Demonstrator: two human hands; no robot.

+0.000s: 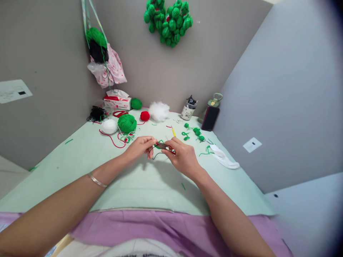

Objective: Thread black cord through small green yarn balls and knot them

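Small green yarn piece (pixel 160 141) above table (pixel 128 192), just right of left hand (pixel 144 145); we pinch it in left fingers. Dark tool (pixel 162 146), perhaps snips, lies across it, long axis roughly left-right, tip toward left hand, rear end gripped by right hand's (pixel 182 153) fingers. Black thread (pixel 153 156) loops below. We cannot tell whether tool's blades part or touch yarn; right fingers hide its handle. Yellow-handled tool (pixel 174 132) just beyond right hand.
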